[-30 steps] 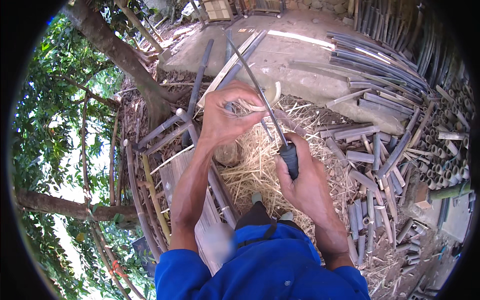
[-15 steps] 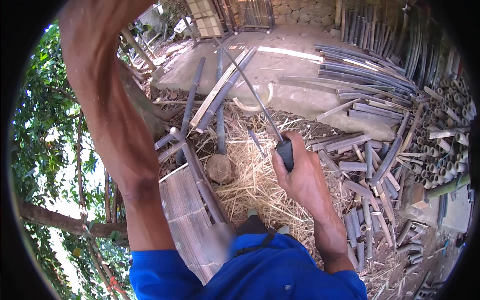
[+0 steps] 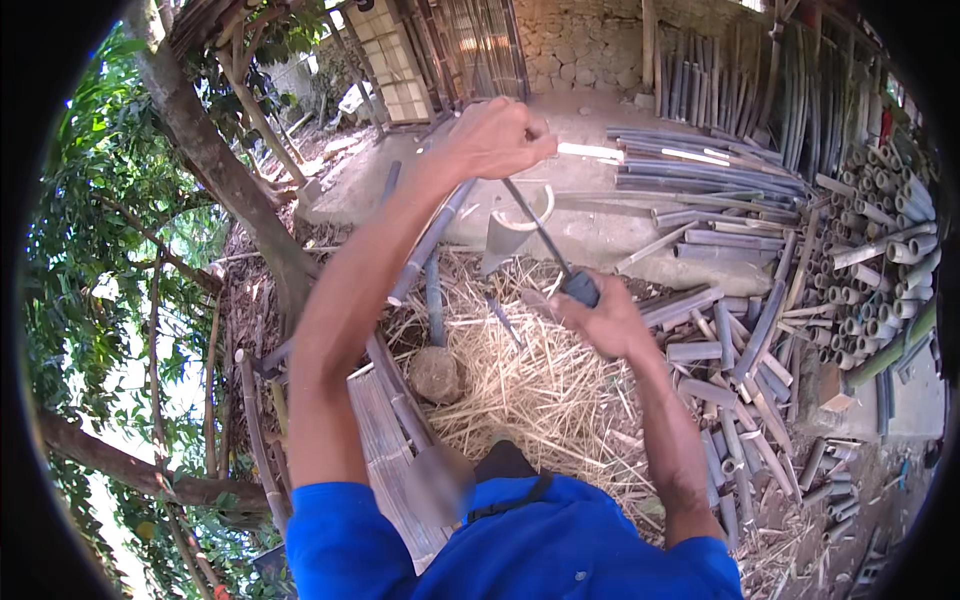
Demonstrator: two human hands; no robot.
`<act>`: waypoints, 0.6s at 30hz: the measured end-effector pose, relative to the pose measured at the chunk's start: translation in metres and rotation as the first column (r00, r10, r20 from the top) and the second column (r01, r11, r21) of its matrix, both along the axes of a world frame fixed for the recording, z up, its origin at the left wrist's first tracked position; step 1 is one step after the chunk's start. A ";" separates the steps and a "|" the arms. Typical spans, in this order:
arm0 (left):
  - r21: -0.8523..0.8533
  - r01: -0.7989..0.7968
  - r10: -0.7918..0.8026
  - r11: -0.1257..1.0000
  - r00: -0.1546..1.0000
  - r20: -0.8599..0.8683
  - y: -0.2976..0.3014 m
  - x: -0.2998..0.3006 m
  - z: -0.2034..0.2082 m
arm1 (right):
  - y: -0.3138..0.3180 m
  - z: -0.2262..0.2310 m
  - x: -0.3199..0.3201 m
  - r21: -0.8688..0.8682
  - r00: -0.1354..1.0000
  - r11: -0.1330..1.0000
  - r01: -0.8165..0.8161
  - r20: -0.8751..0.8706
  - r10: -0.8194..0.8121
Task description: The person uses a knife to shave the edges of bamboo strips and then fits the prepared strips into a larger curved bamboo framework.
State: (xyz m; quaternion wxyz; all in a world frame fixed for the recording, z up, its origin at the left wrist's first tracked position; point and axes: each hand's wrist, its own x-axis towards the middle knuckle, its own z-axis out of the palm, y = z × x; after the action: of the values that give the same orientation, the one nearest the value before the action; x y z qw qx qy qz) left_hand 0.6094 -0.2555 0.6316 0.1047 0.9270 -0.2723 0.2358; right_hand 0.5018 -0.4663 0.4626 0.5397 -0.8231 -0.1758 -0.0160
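Observation:
My right hand [image 3: 612, 318] is wrapped round the dark handle [image 3: 580, 288] of a long-bladed knife. Its narrow blade [image 3: 538, 228] slants up and away to the left, seen almost edge-on. At the blade's far end is my left hand [image 3: 500, 142], fingers curled closed. That hand hides the tip, and whether it grips the blade or something small cannot be made out. Below the blade, a thin dark pointed piece [image 3: 503, 320] sticks up from the pale straw-like shavings [image 3: 540, 380]. A round cut block [image 3: 437, 374] sits left of it.
A slatted bamboo bench [image 3: 385, 420] stands at my left, beside a tree trunk [image 3: 230, 170]. Split bamboo lengths [image 3: 700, 178] lie on the raised ledge at right. Short offcuts [image 3: 735, 400] and stacked bamboo tubes [image 3: 890, 250] fill the right side.
My left arm has swung down and inward from the upper left, bringing the hand to the blade's far end. My right hand has shifted slightly right and still holds the knife.

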 end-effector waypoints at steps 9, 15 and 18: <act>0.440 0.074 -0.030 0.895 0.994 -0.107 0.042 -0.008 0.001 | -0.034 0.047 0.051 -0.330 0.997 0.943 0.053 0.068 -0.032; 0.344 0.063 -0.171 0.937 0.940 0.294 0.061 0.038 -0.024 | -0.035 0.057 0.102 -0.373 0.916 0.892 0.257 0.388 -0.102; 0.299 0.063 -0.236 0.952 0.771 0.591 0.060 0.062 -0.013 | -0.030 0.079 0.121 -0.329 0.820 0.867 0.374 0.555 -0.143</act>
State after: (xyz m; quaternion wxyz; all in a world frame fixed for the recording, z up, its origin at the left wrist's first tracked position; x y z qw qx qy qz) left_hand 0.6718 -0.1953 0.6186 -0.0957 0.7783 -0.3937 0.4797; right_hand 0.6230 -0.4965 0.5421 0.2738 -0.9019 -0.1959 -0.2707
